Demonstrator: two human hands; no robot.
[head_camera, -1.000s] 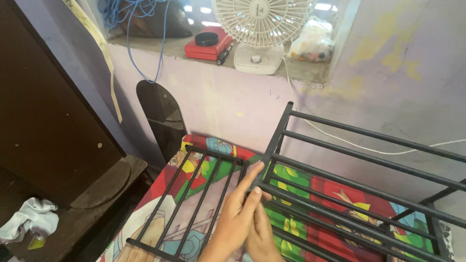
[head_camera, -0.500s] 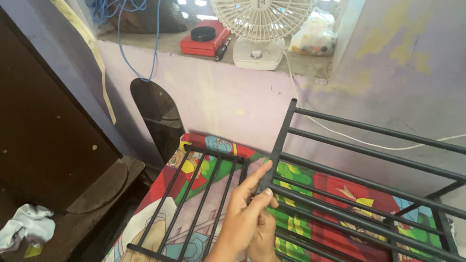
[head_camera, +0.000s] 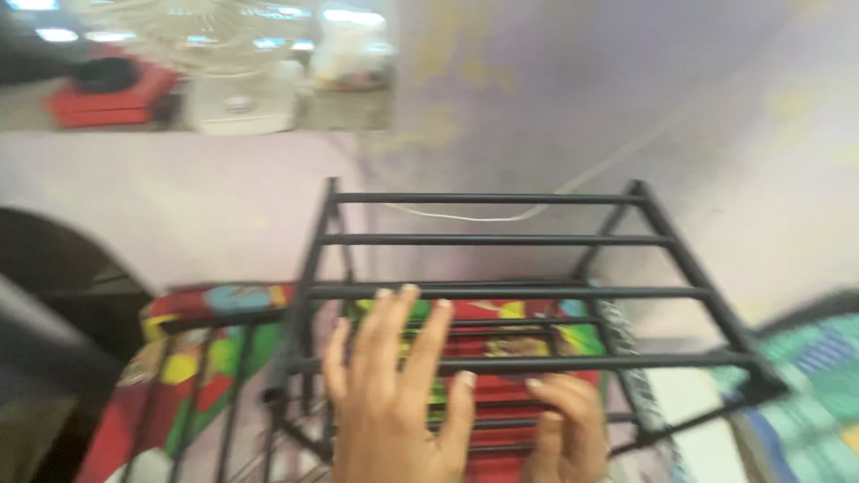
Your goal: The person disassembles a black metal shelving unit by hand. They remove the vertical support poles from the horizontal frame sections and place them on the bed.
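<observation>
Blurred view: the black metal rack (head_camera: 501,240) fills the middle, its crossbars barring the way down to the colourful bedsheet (head_camera: 192,358); only narrow slots lie between bars. Left hand (head_camera: 394,394) and right hand (head_camera: 562,420) crowd the lower bars. Open room above the top bar, before the wall (head_camera: 555,98).

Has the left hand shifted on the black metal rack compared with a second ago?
Yes. The left hand was pinching the corner post of the black metal rack; it now lies spread over the rails, inward from that post. The camera has swung too.
</observation>
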